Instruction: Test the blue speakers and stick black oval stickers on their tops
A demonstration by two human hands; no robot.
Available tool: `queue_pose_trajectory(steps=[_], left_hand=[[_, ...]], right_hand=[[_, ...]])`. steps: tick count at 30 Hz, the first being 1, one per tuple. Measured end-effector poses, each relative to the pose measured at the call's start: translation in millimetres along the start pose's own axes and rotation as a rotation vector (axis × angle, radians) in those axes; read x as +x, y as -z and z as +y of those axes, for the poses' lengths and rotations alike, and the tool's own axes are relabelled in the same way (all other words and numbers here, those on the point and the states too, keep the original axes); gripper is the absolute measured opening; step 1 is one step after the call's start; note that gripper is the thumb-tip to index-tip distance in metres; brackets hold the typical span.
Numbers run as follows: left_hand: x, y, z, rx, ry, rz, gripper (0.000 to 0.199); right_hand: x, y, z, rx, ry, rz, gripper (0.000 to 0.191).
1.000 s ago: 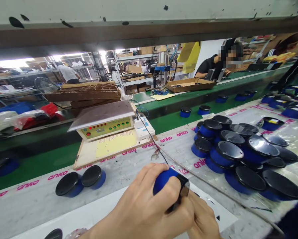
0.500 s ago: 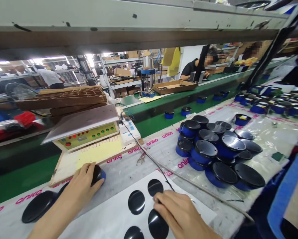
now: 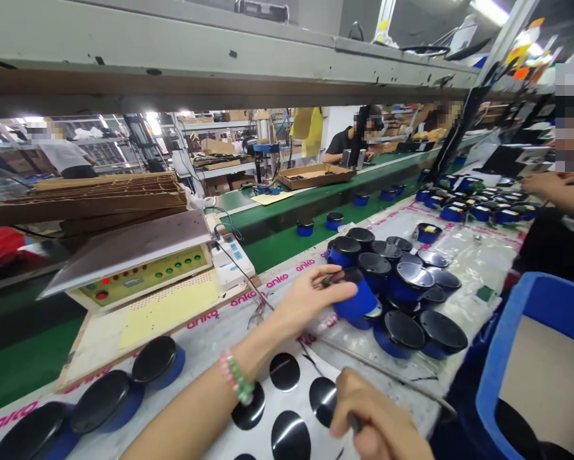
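My left hand (image 3: 315,291), with a beaded bracelet on its wrist, reaches across to the near left side of the stack. Its fingers close on a blue round case with a black top (image 3: 358,300), which is tilted and blurred. Below, my right hand (image 3: 370,412) is curled around a small dark stick-like tool (image 3: 354,421), only its end showing. That hand is over the right edge of a white sheet (image 3: 262,441) bearing several round black discs (image 3: 291,434). Several more blue cases with black tops (image 3: 414,281) are piled beyond the left hand.
A row of cases (image 3: 107,399) stands at the left, before a control box with lights (image 3: 143,275). A grey cable (image 3: 382,367) crosses the table. Behind runs a green conveyor (image 3: 267,239). At right are a blue bin (image 3: 488,377) and a co-worker's arm (image 3: 555,185).
My left hand has left the row of cases and crossed right to the stack, taking hold of a case. My right hand stays over the sheet with the tool. The view has turned right.
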State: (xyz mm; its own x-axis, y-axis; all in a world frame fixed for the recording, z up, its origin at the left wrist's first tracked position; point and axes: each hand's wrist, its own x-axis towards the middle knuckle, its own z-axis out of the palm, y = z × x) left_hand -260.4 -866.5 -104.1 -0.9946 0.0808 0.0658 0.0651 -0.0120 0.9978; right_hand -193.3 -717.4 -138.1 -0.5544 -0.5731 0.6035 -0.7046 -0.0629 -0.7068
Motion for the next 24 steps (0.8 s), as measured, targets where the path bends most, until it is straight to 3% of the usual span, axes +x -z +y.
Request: queue_pose_trajectory(steps=[2, 5, 9, 12, 17, 24], left_hand=[[-36.3, 27.8, 10.8, -0.168, 0.074, -0.003, 0.055], [-87.2, 56.2, 22.1, -0.494, 0.196, 0.087, 0.053], [-124.1, 66.2, 24.3, -0.651, 0.232, 0.301, 0.045], [-133.5, 64.0, 22.8, -0.668, 0.257, 0.359, 0.041], [-137.8, 61.9, 20.3, -0.399, 0.199, 0.36, 0.058], [-142.8, 58.7, 35.3, 0.295, 0.153, 0.329, 0.07]], right_hand=[[9.7, 11.2, 0.3, -0.024, -0.1, -0.019, 0.034], [34.2, 12.6, 4.6, -0.095, -0.085, -0.051, 0.027], [63.6, -6.4, 4.3, -0.141, 0.0, -0.153, 0.03], [71.3, -18.0, 0.1, -0.147, 0.055, -0.206, 0.029], [70.9, -18.5, -5.2, -0.195, 0.087, -0.241, 0.027], [67.3, -16.5, 2.2, -0.279, 0.083, -0.344, 0.023]])
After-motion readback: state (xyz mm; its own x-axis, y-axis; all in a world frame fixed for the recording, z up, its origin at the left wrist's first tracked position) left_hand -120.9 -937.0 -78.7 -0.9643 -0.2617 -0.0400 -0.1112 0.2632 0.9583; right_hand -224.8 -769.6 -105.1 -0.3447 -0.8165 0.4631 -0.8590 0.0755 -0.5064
